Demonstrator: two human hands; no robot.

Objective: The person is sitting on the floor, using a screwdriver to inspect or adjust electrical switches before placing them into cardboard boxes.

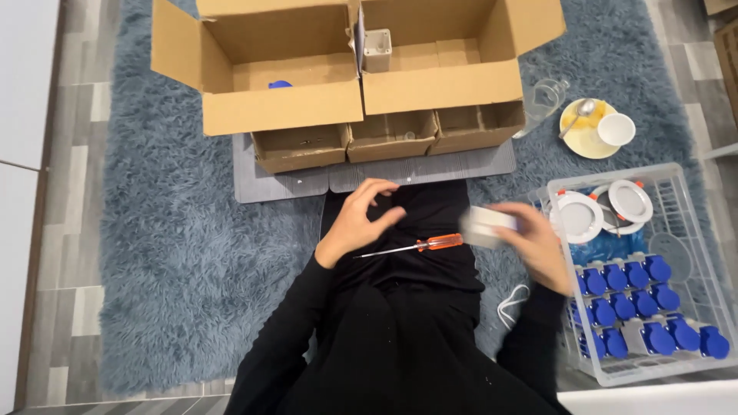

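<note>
Orange-handled screwdriver lies across the lap, within reach of the left hand, which hovers empty, fingers loosely spread. Right hand grips a blurred white box beside the basket.

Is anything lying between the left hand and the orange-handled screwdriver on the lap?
Nothing visible does. The left hand hovers just above the screwdriver, with only the dark lap fabric between them. The right hand holds a small white box off to the side.
</note>
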